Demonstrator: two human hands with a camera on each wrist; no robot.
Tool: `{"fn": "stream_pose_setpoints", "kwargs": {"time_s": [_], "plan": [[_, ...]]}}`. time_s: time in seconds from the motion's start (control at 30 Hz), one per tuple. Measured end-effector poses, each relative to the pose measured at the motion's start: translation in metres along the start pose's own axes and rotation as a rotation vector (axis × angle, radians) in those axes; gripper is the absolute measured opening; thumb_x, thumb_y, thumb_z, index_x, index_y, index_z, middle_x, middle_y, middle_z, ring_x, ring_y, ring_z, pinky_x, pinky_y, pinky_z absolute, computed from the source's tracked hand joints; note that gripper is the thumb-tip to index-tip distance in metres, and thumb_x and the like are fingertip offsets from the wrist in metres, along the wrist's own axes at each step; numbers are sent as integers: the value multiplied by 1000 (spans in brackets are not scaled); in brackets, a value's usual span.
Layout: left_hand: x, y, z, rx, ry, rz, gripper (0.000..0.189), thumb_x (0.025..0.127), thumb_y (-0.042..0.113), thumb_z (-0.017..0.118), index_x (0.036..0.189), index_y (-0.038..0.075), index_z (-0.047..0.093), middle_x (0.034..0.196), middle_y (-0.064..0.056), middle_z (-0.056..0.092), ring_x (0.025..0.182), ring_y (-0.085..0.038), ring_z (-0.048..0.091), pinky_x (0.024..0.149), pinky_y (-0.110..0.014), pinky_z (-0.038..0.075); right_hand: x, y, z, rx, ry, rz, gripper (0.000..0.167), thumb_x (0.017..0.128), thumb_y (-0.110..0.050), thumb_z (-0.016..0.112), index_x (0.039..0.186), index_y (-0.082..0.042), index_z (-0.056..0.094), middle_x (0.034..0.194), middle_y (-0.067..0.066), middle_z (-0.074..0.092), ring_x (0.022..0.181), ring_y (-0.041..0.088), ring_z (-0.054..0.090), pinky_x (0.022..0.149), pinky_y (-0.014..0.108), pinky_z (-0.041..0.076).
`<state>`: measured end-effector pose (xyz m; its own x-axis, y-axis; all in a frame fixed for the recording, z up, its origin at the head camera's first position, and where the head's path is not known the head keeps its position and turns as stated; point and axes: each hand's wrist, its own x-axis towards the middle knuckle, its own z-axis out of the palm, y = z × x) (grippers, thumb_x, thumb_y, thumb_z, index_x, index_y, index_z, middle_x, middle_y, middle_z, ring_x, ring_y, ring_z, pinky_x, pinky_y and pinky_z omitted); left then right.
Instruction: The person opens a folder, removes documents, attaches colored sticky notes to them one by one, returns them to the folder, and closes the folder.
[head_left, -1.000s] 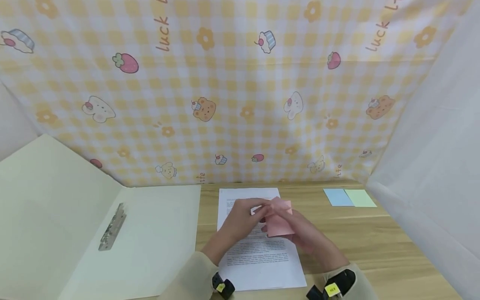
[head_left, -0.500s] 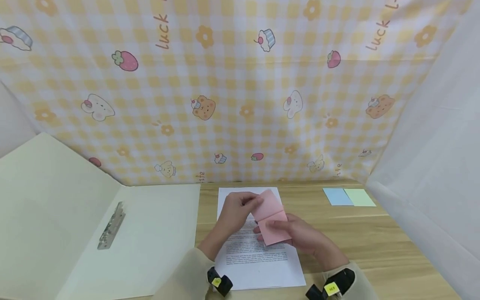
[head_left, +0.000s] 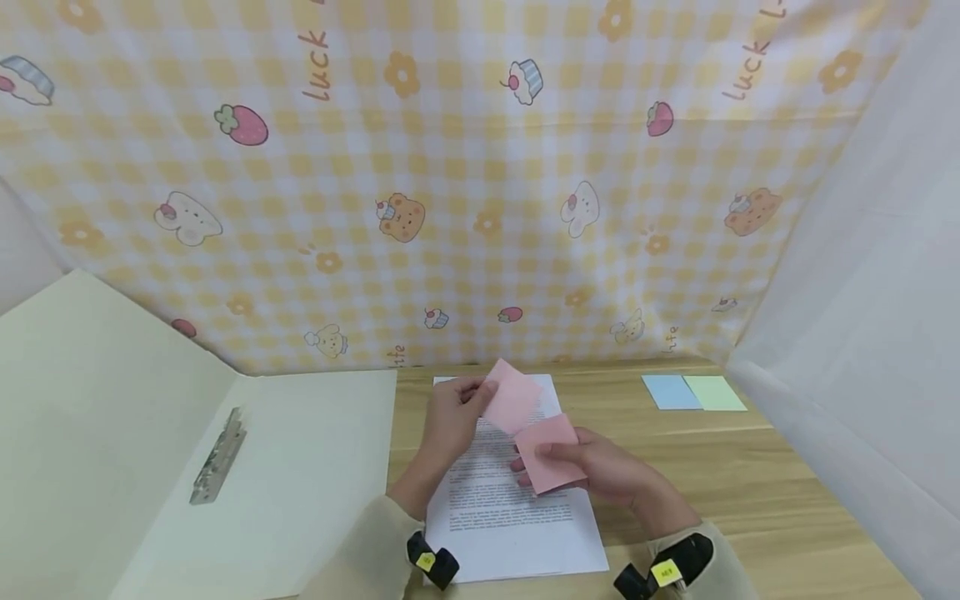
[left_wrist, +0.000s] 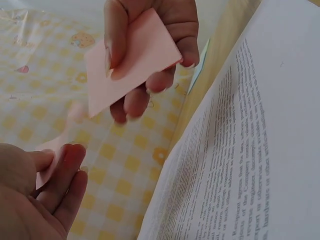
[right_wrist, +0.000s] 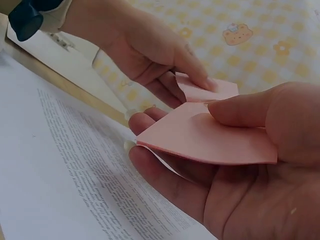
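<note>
Between thumb and fingers, my left hand (head_left: 448, 421) pinches a single pink sticky note (head_left: 513, 397) by its left edge. My right hand (head_left: 607, 468) holds a pink sticky note pad (head_left: 551, 452), thumb on top and fingers beneath, as the right wrist view shows. The pad's layered edge (right_wrist: 210, 161) faces that camera. In the head view the loose note's lower corner sits right at the pad's top edge. Both hands are above a printed sheet of paper (head_left: 517, 542) lying on the table.
A blue sticky note pad (head_left: 671, 392) and a green one (head_left: 716, 393) lie side by side at the back right. At left an open white folder (head_left: 322, 475) has a metal clip (head_left: 219, 456) near its fold. A patterned cloth (head_left: 450, 167) hangs behind the wooden table (head_left: 712, 483).
My left hand has peeled the top pink note up from the pad and drawn it left, apart from the pad. The right hand has lowered slightly, still gripping the pad.
</note>
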<state>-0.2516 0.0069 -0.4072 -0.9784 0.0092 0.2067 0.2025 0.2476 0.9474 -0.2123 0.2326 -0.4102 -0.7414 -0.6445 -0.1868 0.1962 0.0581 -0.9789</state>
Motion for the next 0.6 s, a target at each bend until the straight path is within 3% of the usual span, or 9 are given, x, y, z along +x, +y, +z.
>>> {"fn": "stream_pose_setpoints", "kwargs": {"time_s": [0.13, 0.27, 0.4, 0.6], "plan": [[2, -1, -2, 1, 36, -25, 27, 100, 25, 65, 111, 4, 76, 99, -11, 78, 77, -12, 66, 68, -22, 55, -4, 0, -7, 29, 11, 1, 54, 105, -20, 52, 148, 10, 37, 128, 16, 70, 113, 21, 72, 94, 34, 59], [2, 1, -5, 2, 21, -27, 27, 101, 22, 63, 114, 2, 74, 100, -12, 77, 78, -12, 66, 69, -22, 56, -8, -1, -15, -25, 72, 9, 56, 105, -21, 52, 148, 10, 36, 128, 18, 69, 111, 21, 72, 94, 34, 60], [1, 4, -7, -5, 2, -19, 26, 100, 18, 62, 115, -1, 73, 102, -16, 77, 80, -14, 67, 71, -24, 57, -14, -4, -22, -154, 205, 32, 54, 103, -25, 57, 141, 11, 44, 114, 14, 73, 100, 19, 73, 87, 32, 61], [-2, 4, -9, 2, -31, -17, 29, 100, 16, 59, 120, -3, 70, 113, -20, 75, 92, -21, 72, 82, -33, 61, -20, -7, -36, -349, 477, 60, 48, 97, -29, 67, 128, 6, 57, 95, 6, 72, 82, 16, 69, 72, 30, 60]]}}
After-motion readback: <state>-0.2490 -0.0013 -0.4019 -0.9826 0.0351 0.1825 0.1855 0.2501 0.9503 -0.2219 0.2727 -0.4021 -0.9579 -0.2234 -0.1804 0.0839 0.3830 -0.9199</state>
